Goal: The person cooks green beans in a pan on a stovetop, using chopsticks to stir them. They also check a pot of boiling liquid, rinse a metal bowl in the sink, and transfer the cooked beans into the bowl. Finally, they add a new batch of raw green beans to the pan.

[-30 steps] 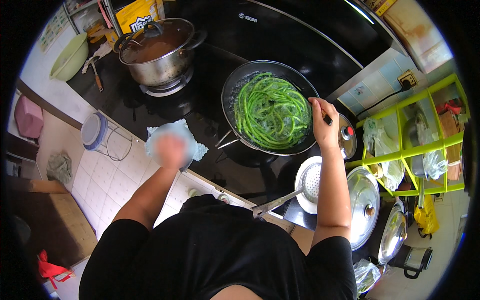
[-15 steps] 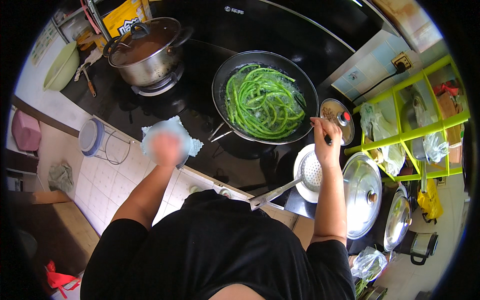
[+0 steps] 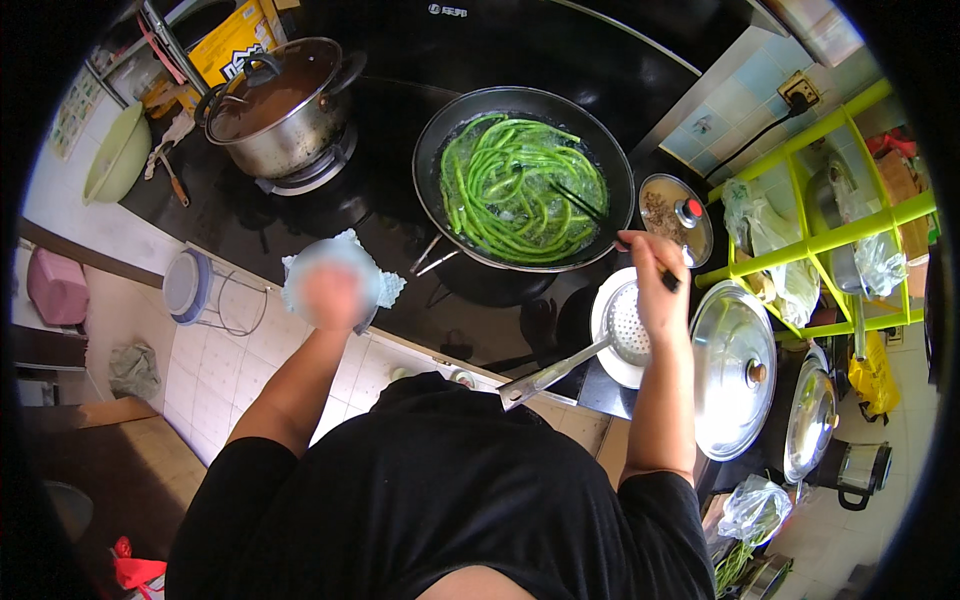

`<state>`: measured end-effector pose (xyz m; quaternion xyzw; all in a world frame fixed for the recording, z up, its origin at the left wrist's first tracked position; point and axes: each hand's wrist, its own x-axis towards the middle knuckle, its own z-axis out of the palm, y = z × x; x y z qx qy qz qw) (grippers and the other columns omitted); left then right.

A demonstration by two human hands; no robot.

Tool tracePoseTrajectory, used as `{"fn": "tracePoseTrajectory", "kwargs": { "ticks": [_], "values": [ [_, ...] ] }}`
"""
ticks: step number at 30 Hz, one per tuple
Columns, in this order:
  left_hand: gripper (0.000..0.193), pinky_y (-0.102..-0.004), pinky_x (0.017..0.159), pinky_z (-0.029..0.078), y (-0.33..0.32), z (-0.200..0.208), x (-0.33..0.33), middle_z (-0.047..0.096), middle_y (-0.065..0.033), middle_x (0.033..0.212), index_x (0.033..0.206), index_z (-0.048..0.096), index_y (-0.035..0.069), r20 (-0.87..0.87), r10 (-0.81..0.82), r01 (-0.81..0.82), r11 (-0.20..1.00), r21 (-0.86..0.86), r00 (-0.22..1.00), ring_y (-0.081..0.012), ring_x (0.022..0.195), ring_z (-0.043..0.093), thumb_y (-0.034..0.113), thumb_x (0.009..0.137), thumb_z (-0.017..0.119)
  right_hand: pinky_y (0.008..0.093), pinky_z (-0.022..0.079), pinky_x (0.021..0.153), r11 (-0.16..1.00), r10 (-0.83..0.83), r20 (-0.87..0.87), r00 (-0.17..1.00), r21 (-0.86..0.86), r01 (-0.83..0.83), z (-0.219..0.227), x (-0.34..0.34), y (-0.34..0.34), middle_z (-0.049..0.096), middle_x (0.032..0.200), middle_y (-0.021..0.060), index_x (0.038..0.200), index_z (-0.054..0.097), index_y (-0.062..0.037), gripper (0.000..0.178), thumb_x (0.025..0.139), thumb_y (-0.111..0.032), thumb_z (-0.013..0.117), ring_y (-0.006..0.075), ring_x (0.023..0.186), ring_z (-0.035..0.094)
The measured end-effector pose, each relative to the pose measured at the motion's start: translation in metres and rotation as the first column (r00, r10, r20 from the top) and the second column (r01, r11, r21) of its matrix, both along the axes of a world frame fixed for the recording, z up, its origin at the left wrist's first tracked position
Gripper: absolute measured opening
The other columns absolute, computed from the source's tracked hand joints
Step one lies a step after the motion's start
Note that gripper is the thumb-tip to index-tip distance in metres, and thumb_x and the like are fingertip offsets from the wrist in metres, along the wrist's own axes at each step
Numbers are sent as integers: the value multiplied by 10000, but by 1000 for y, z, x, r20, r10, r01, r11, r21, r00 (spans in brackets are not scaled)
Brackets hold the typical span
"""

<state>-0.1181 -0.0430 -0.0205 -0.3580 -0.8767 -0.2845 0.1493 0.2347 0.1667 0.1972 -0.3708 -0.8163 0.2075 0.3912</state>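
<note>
- Chopsticks [image 3: 582, 203] had shifted since half a second earlier: their tips lay closer to the middle of the pan [image 3: 610, 130], and the right hand [image 3: 658, 275] had drawn a little from the pan's right rim toward the body.
- Right hand, right of the pan and on its body side: the fingers pinched the chopsticks near the rear end, which jutted past the grip; so long a reach presumably kept the skin clear of the bubbling liquid.
- Left hand [image 3: 333, 297], left of the pan and on its body side: blurred over a blue cloth [image 3: 392, 288] at the edge of the table [image 3: 385, 215]. Whether it gripped the cloth or lay flat could not be told; the position may have given support away from the heat.
- Green beans [image 3: 480, 165], inside the pan: looped in coils, probably because they were too long to lie straight.
- Skimmer [image 3: 625, 325], body side of the pan, toward its right: its perforated head rested in a white bowl [image 3: 602, 320], perhaps to catch drips, with the handle slanting toward the body, likely for easy pickup.
- Steel pot [image 3: 285, 145], left of the pan: covered by a glass lid, presumably to hold in heat.
</note>
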Motion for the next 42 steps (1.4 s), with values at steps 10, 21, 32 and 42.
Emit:
{"fn": "tracePoseTrajectory", "kwargs": {
  "ticks": [10,21,32,42],
  "values": [
    [198,-382,864,326,1,-3,0,541,-19,863,651,524,136,-14,13,-13,1000,-26,1000,-259,928,478,291,726,624,344,360,869,999,-18,92,996,-37,22,6,3,-23,647,754,31,831,663,-66,116,829,-112,557,196,780,566],
    [195,-384,888,302,4,11,5,538,-8,872,648,527,137,-20,84,-85,992,-92,996,-251,955,461,292,729,613,322,376,779,937,228,160,960,231,-261,-14,-53,2,621,738,27,897,653,-90,146,753,-67,645,203,702,559],
    [198,-381,859,324,4,15,7,535,-11,853,649,521,134,-33,85,-87,993,-79,996,-254,918,478,282,726,628,331,385,817,986,162,103,981,-52,-157,-6,-17,-4,659,815,51,857,679,-53,116,824,-77,570,207,797,553],
    [201,-381,868,322,3,10,4,542,-6,864,644,521,135,-33,86,-89,993,-80,996,-252,932,476,288,723,625,322,365,892,996,84,62,995,-7,-83,28,21,-23,650,782,76,860,655,-8,179,874,-92,496,184,796,569]
  ]
}}
